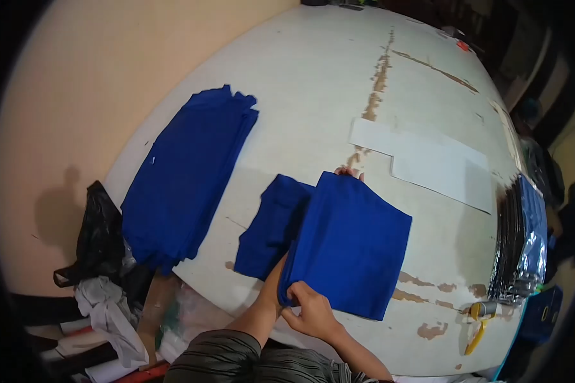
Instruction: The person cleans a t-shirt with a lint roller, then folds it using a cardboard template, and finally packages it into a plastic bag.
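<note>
Blue folded cloth (351, 246) lies over the near middle of the table, its left side lifted in a fold. My right hand (310, 309) pinches its lower left corner. My left arm passes under the cloth, and only the fingers of my left hand (349, 172) show at the cloth's top edge; what they grip is hidden. Another blue piece (268, 223) lies partly beneath, to the left. Farther left rests a large stack of blue cloth (185, 172).
A white cardboard template (434, 163) lies beyond the cloth. Plastic-wrapped packs (521, 236) line the right edge, near a yellow-handled tool (476, 332). A black bag (99, 230) and white scraps (112, 319) sit off the table's left edge. The wall borders the left.
</note>
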The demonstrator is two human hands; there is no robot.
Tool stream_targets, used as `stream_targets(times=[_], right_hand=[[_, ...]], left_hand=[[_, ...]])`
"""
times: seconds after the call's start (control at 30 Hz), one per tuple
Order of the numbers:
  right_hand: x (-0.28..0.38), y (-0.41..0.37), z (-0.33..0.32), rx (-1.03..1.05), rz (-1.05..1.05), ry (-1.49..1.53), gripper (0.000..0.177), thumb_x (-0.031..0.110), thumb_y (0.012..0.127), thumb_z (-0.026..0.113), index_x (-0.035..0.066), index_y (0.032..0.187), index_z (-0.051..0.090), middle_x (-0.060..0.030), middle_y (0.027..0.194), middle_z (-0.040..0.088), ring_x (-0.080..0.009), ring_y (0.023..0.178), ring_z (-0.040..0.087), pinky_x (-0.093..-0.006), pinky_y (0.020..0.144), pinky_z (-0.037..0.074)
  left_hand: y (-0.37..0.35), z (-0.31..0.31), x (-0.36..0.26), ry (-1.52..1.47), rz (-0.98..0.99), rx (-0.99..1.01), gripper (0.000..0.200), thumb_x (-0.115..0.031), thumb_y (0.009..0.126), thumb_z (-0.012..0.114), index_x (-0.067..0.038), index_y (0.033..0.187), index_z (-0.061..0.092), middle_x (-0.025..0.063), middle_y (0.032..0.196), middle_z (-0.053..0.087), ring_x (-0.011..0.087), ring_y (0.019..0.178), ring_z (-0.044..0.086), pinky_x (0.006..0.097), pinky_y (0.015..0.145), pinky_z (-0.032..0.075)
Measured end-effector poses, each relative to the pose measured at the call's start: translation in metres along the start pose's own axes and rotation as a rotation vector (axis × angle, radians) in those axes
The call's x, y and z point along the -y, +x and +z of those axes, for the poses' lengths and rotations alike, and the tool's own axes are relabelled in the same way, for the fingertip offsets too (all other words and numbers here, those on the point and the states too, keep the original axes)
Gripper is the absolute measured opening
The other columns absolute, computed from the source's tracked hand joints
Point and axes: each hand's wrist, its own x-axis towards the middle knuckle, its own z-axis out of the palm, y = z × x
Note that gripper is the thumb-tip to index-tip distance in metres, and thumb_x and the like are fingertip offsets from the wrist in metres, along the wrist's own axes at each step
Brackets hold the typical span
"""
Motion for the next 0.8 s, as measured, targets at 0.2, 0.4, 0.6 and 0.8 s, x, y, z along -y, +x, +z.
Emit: stream_targets(times=[0.2,0.4,0.6,0.8], right_hand=[[-0.013,0.063,0.055,0.012,0.073,0.087,0.021,0.010,0.063,0.059,0.003,0.075,0.043,-0.0124,0.068,0.050,-0.0287,0.059,0.052,-0.0357,0.051,0.041],[-0.042,0.085,0.090,0.179,0.154,-0.080,0.022,0.012,0.062,0.059,0.003,0.075,0.043,-0.0137,0.069,0.050,-0.0297,0.061,0.053,-0.0386,0.055,0.041],[-0.037,0.086,0.103,0.200,0.106,-0.338,0.024,0.012,0.059,0.059,0.005,0.078,0.045,-0.0107,0.071,0.049,-0.0273,0.064,0.052,-0.0366,0.056,0.041],[-0.031,0.083,0.127,0.049,0.016,-0.645,0.025,0.011,0.059,0.057,0.008,0.080,0.044,-0.0082,0.072,0.046,-0.0252,0.063,0.049,-0.0357,0.053,0.037]], left_hand=[[0.117,-0.048,-0.032,-0.093,0.044,-0.091,0.020,-0.023,0.086,0.047,-0.006,0.093,0.053,0.0110,0.098,0.056,0.0185,0.096,0.052,0.0317,0.083,0.043],[0.164,-0.094,-0.120,0.328,-0.593,-0.206,0.018,-0.020,0.082,0.050,-0.005,0.091,0.055,0.0123,0.093,0.058,0.0190,0.091,0.055,0.0305,0.079,0.045],[0.185,-0.057,-0.152,1.536,-0.629,0.176,0.021,-0.014,0.070,0.061,0.001,0.084,0.056,0.0110,0.092,0.058,0.0207,0.083,0.057,0.0299,0.074,0.046],[0.189,-0.073,-0.156,1.997,-0.729,0.502,0.031,-0.020,0.065,0.063,-0.003,0.090,0.055,0.0150,0.094,0.059,0.0225,0.084,0.058,0.0314,0.071,0.047]])
